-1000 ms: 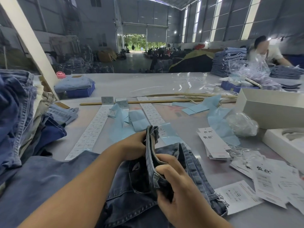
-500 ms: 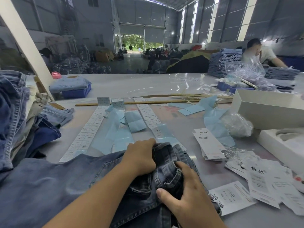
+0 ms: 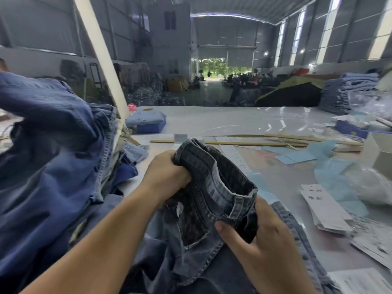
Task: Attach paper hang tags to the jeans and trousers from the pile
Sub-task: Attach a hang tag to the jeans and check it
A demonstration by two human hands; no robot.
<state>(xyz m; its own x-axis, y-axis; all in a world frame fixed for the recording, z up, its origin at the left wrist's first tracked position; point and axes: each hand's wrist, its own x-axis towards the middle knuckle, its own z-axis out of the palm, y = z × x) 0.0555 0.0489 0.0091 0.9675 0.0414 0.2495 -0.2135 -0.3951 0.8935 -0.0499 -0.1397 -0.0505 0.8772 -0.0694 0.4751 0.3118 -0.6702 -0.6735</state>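
Both hands busy: right hand and left hand each clutch the jeans waistband, lifted over the table; no tag on yet; hang tags wait right; pile left looks untouched.

Fingers of the left hand lie buried in the jeans' waistband. Print on the hang tags is blurred beyond reading. The denim pile and the white box run past the frame edges.
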